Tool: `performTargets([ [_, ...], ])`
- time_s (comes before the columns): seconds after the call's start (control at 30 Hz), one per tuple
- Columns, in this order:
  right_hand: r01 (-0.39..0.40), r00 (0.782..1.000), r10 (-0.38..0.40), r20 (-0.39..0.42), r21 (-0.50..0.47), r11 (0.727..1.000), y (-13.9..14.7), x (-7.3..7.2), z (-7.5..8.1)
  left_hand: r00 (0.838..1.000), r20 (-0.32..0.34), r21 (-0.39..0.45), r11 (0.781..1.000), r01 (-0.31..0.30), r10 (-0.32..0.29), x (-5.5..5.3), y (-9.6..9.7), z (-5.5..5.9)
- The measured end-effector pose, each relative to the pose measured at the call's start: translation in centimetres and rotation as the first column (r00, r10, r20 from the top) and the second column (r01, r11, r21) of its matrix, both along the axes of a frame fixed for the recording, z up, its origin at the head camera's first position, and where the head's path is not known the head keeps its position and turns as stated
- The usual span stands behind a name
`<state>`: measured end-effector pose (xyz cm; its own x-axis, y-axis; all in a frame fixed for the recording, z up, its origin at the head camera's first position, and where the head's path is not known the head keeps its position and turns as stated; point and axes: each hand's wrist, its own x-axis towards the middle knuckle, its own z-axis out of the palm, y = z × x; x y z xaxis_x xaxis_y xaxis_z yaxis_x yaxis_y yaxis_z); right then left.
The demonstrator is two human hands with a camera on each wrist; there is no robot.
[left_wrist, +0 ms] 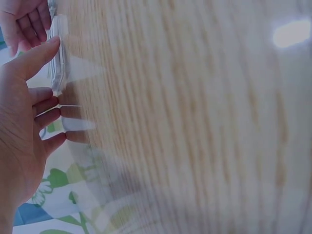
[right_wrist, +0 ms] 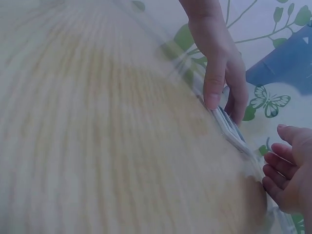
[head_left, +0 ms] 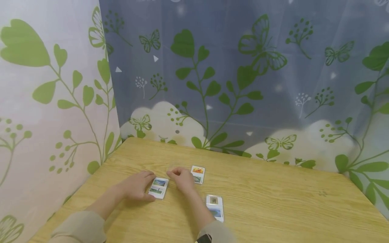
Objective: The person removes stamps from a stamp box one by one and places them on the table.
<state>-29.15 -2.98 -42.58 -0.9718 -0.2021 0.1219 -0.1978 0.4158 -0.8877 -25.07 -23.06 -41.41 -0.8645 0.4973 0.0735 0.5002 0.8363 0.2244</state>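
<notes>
A small stack of white picture cards, with two landscape pictures on its top face, lies on the wooden table. My left hand holds it at the left side, thumb at the near edge and fingers along the far left. In the right wrist view, the same hand spans the stack's layered edge. Just to the right, my right hand hovers low over the table, fingers loosely bent and holding nothing. It partly covers a second card pile with an orange picture and a green one.
A third card pile, with a brown picture above a blue one, sits nearer me by the right forearm, which hides its left edge. The wooden table ends at patterned curtains along its back and left.
</notes>
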Motion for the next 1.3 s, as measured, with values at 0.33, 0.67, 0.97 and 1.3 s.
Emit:
performTargets([
  [0.33, 0.084, 0.994, -0.085, -0.064, -0.027, 0.996, -0.5, 1.0, -0.2, 0.999, -0.042, -0.007, 1.000, 0.015, -0.016, -0.1, 0.0, 0.0],
  [0.67, 0.117, 0.982, -0.110, -0.155, 0.040, 0.992, -0.6, 0.9, -1.1, 0.999, -0.047, -0.015, 1.000, 0.020, -0.020, -0.1, -0.1, 0.1],
  [0.97, 0.149, 0.971, -0.118, -0.206, 0.141, 0.979, -0.8, 1.2, -1.6, 0.998, -0.060, -0.032, 0.999, 0.027, -0.029, -0.3, -0.2, -0.4],
  [1.3, 0.175, 0.958, -0.122, -0.261, 0.192, 0.966, -1.0, 1.5, -1.7, 0.998, -0.055, -0.018, 1.000, 0.017, -0.018, -0.2, -0.2, -0.4],
])
